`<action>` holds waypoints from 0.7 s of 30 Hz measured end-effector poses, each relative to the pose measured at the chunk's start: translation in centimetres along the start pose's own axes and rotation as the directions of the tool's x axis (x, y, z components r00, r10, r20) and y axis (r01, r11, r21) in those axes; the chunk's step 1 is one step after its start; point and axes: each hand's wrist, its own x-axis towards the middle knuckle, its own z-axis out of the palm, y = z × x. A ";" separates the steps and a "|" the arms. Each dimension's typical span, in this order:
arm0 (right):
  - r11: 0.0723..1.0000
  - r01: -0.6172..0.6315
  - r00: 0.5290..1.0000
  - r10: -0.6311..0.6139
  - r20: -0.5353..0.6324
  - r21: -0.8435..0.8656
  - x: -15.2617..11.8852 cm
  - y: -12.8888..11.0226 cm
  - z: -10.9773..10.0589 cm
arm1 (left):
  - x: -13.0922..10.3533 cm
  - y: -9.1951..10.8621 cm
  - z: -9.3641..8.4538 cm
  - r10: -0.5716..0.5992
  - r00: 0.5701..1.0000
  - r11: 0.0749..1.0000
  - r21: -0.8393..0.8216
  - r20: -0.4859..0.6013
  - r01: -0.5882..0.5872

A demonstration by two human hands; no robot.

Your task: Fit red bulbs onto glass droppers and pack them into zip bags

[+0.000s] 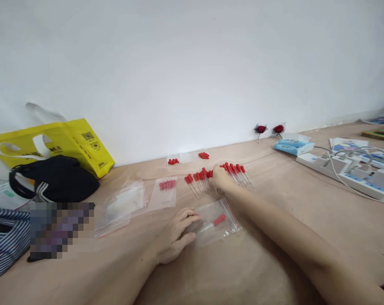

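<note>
My left hand (pixel 177 237) lies at the left edge of a clear zip bag (pixel 207 237), its fingers stretched out and apart. Inside that bag is one dropper with a red rubber bulb (pixel 219 219). Farther back, my right hand (pixel 222 180) reaches into a row of red-bulbed droppers (pixel 200 182), its fingers closed around one of them; the fingertips are partly hidden. More droppers (pixel 238 173) fan out just right of this hand. To the left, a filled bag of several droppers (pixel 168 190) lies flat beside a stack of clear zip bags (pixel 125 201).
Near the wall, loose red bulbs (pixel 203 156) lie with clear bags. A yellow bag (pixel 96 148), a black cap (pixel 71 180) and striped cloth (pixel 4 241) occupy the left. On the right are a tissue pack (pixel 293 147), a power strip (pixel 341 173) with cables, and two dark red roses (pixel 261 129).
</note>
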 end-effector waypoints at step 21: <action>0.580 0.091 0.994 0.002 -0.113 0.809 -7.1 8.0 -3.1 | 0.2 -0.1 0.7 -0.005 1.000 1.000 0.031 -0.021 0.005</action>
